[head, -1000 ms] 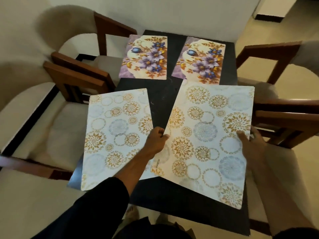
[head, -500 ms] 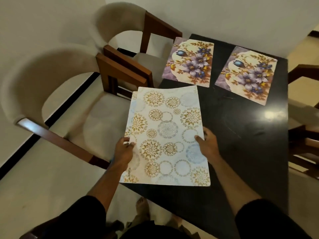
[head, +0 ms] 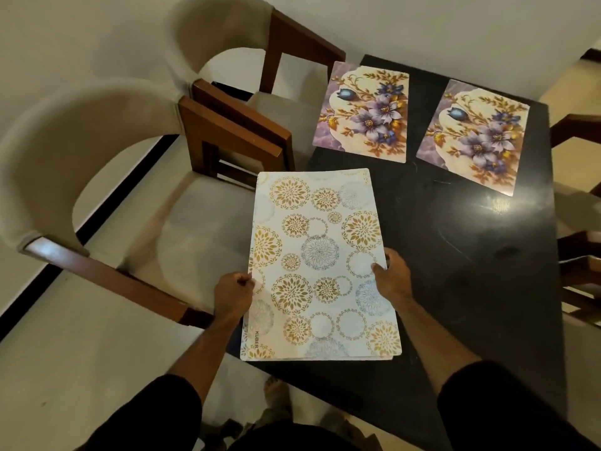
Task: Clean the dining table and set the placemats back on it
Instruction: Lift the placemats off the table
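A person stands at a dark dining table (head: pixel 471 288), left hand (head: pixel 232 296) and right hand (head: pixel 392 278) each pinching a side of stacked gold-circle placemats (head: pixel 320 265), seemingly two, overhanging the table's near-left edge. Clearing seems underway; next, likely lift them away. Two floral placemats (head: pixel 364 112) lie beyond.

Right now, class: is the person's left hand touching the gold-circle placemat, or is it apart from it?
Touching. The head view shows the left hand pinching the left edge of the gold-circle placemat, fingers lying over the rim.
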